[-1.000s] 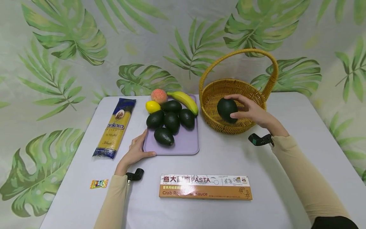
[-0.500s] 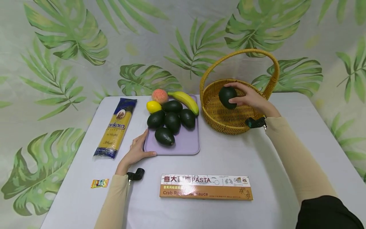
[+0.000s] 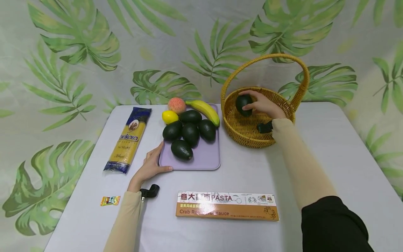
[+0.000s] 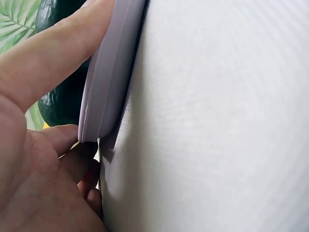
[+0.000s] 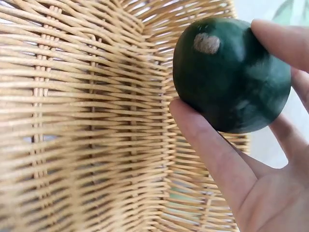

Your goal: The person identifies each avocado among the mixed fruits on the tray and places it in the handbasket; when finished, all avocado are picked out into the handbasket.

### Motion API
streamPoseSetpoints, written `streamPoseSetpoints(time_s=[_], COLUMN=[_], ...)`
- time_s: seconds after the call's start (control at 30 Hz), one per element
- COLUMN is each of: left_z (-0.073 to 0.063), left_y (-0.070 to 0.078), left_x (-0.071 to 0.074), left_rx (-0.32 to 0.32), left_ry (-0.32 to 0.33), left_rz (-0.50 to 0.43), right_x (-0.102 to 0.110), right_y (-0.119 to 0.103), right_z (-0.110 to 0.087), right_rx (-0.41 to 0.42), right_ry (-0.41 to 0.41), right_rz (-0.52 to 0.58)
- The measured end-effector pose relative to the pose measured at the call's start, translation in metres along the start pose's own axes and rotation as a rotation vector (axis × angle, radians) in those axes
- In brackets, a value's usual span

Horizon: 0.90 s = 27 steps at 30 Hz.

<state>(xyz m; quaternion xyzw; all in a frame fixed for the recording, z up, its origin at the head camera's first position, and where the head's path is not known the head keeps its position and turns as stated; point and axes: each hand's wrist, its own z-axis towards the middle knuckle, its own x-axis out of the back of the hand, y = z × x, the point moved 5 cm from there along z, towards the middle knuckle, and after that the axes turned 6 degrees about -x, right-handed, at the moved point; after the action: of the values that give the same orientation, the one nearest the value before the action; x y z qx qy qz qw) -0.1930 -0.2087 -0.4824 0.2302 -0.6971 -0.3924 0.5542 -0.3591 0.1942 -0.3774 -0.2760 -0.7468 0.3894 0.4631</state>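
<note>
My right hand [image 3: 262,104] holds a dark green avocado [image 3: 244,105] inside the wicker basket [image 3: 248,141], toward its back left. In the right wrist view, thumb and fingers grip the avocado [image 5: 231,77] from its sides, its brown stem end showing beside the woven wall. My left hand [image 3: 151,164] grips the front left corner of a lilac tray [image 3: 204,161]. Up close, the left wrist view shows the thumb along the tray's rim [image 4: 108,82] and the fingers bent around the corner. Several avocados [image 3: 182,149], a banana [image 3: 204,110], a lemon [image 3: 170,117] and a peach [image 3: 177,105] lie on the tray.
A blue and yellow pasta packet [image 3: 127,140] lies left of the tray, with a small colourful wrapped sweet [image 3: 110,200] nearer the front. Before me lies a long pasta box [image 3: 226,205]. The basket's tall handle [image 3: 267,56] arches above its opening.
My right hand has carried the avocado back and slightly left, deeper into the basket. The left hand stays at the tray's corner.
</note>
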Motion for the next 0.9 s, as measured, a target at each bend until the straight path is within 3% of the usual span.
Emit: streamPoseSetpoints(time_s=[0.27,0.53,0.7,0.9], left_z=[0.0,0.001,0.0,0.0], left_y=[-0.001,0.0,0.0,0.0], left_x=[-0.001,0.0,0.0,0.0], left_rx=[0.017,-0.002,0.01,0.004], left_ry=[-0.009,-0.001,-0.003,0.002], left_rz=[0.007,0.007,0.004,0.009], right_x=[-0.015,-0.03,-0.028,-0.018], right_y=[0.002,-0.002,-0.004,-0.002], right_z=[0.014,0.021,0.018,0.006], right_rx=[-0.036,0.023,0.021,-0.01], right_ry=[0.08,0.084,0.081,0.072], right_rz=[-0.069,-0.128,-0.17,-0.143])
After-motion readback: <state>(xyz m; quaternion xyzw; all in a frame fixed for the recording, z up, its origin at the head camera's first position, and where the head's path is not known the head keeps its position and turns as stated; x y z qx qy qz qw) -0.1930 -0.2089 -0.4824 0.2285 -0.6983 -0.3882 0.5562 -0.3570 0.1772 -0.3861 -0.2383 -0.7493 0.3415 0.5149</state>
